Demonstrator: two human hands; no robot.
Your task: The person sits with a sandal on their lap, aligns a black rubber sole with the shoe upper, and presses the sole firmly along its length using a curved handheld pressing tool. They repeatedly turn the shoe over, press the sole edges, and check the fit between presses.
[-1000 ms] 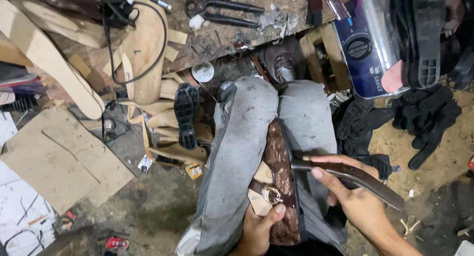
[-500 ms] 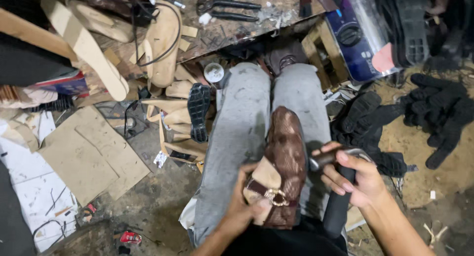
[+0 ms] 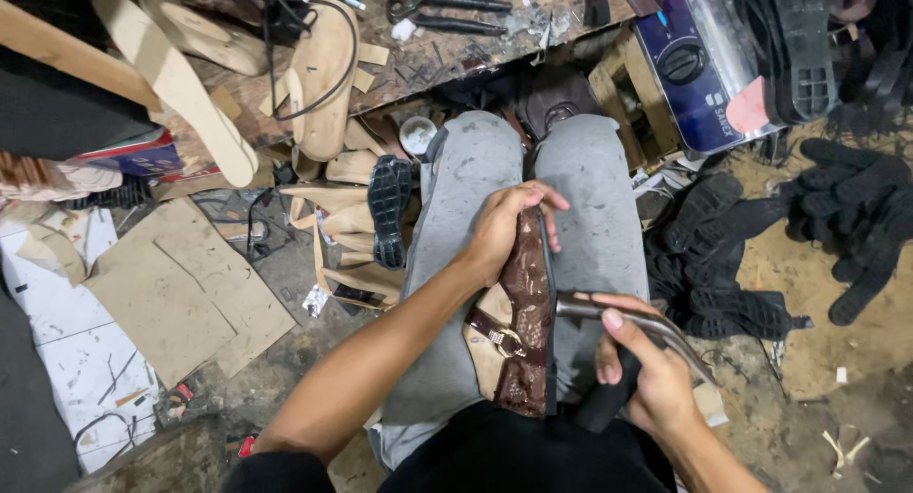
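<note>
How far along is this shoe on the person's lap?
The brown patterned shoe already has its upper and a metal buckle on. In hand: the left hand steadies its toe, the right hand sets a curved tool at its edge. Loose black soles lie unused nearby.

The person wears pale grey trousers marked with dusty smudges and a black top, while both forearms, the left hand and the right hand are bare, without gloves.
</note>
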